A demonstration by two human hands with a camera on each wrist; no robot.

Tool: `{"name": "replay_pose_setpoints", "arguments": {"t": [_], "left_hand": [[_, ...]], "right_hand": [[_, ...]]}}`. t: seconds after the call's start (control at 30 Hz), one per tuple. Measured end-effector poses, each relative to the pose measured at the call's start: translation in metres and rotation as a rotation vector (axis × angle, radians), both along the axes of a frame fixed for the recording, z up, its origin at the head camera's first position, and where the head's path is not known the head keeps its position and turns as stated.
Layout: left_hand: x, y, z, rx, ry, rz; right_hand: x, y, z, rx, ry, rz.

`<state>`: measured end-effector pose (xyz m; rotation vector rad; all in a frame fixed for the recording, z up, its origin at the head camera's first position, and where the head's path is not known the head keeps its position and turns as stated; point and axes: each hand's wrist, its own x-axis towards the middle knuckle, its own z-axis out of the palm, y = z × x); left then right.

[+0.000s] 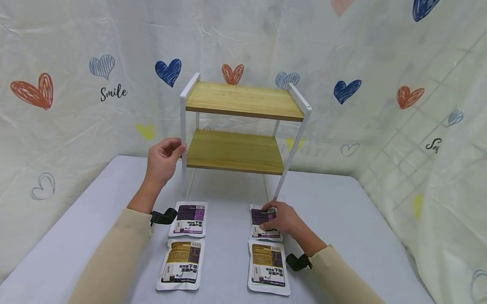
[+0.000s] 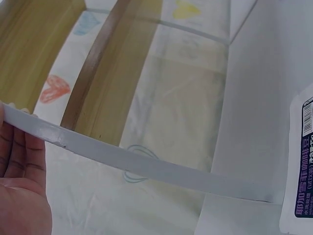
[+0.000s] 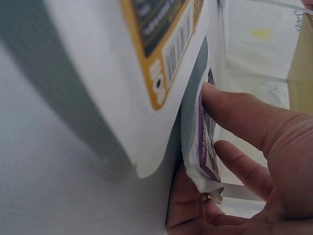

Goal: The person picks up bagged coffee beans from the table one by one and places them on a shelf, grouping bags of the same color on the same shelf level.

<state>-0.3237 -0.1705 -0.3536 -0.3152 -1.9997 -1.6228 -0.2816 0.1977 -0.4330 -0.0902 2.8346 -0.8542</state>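
- Bkgd: white heart-print sheet (image 1: 247, 31) behind white-covered table (image 1: 226, 263).
- L hand (image 1: 161, 161) grips L front leg of white-framed, two-tier wood shelf (image 1: 235, 151), upright on table.
- R hand (image 1: 284, 219) pinches flat white-&-purple pouch (image 1: 257, 218), thumb on top, fingers under; pouch near R front leg.
- White-&-gold pouch (image 1: 268, 264) just nearer.
- Matching purple pouch (image 1: 189, 219), gold pouch (image 1: 181, 264) to L.

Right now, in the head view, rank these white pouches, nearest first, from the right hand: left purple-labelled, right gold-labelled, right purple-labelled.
1. Right purple-labelled pouch: in the right hand.
2. Right gold-labelled pouch: also on the right.
3. Left purple-labelled pouch: on the left.
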Motion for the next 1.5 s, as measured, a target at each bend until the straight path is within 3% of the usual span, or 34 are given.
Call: {"name": "replay_pose_setpoints", "arguments": {"t": [0.83, 1.5], "left_hand": [[-0.0054, -0.0002, -0.0031, 0.008, 0.012, -0.017], [-0.0050, -0.0026, -0.0019, -0.013, -0.002, -0.021]], "right_hand": [[-0.0032, 0.0044, -0.0036, 0.011, 0.038, 0.031], [-0.0024, 0.0039, -0.0043, -0.111, 0.046, -0.003]]}}
